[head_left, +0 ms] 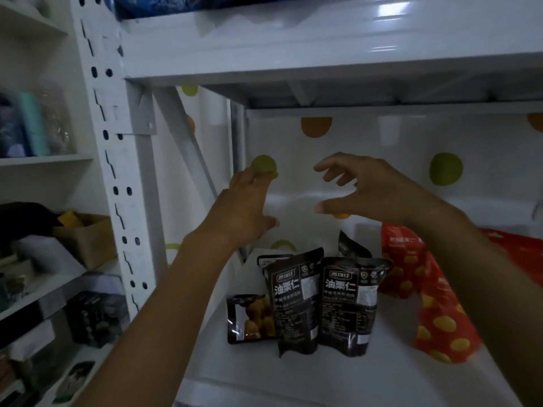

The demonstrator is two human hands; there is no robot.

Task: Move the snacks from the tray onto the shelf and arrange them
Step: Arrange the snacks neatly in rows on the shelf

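We have both hands raised inside the shelf (293, 371) bay, above the snacks, and both are empty: our left hand (244, 207) has its fingers spread loosely, and our right hand (373, 189) is curled in a wide-open claw holding nothing. Taking the right-hand chestnut pouch (349, 306) as our landmark, a second dark chestnut pouch (293, 304) stands just to its left, touching or nearly so, both upright with labels facing us. Further left of it and a little nearer us stands a small windowed packet (249, 318) showing yellow-brown pieces. To the landmark's right lies a red bag (435, 312) printed with yellow dots, slumped at a tilt, and behind the landmark another dark pouch (349, 246) pokes up, mostly hidden. The tray is not in view, so we cannot tell what remains on it. We judge the step in hand to be arranging: we should lower our hands either side of the slumped red bag, stand it upright, and square it beside the landmark without knocking the pouches over.
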